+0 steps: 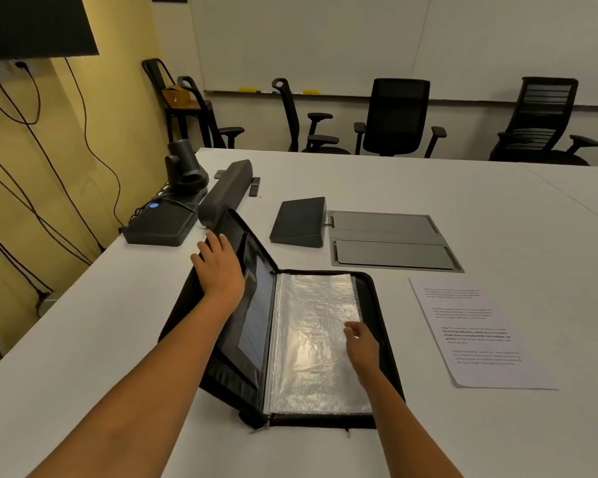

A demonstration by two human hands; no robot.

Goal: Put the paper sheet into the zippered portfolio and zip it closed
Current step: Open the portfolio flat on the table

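Observation:
A black zippered portfolio [377, 298] lies open on the white table [428, 194] in front of me. Its left cover [246, 326] stands raised at an angle. My left hand [220, 267] presses flat against the outside of that cover, fingers straight. Clear plastic sleeves [311, 343] fill the right half. My right hand [361, 346] rests on the sleeves near their right edge; its fingers are blurred, so whether they pinch a sleeve is unclear. The printed paper sheet [480, 332] lies flat on the table to the right of the portfolio, untouched. A zipper pull [261, 427] hangs at the portfolio's near edge.
A dark wedge-shaped console [299, 220] and a grey flap panel [390, 241] set in the table lie behind the portfolio. A soundbar [227, 191], a camera [185, 167] and a black box [161, 220] sit at the far left. Office chairs [397, 115] line the far edge.

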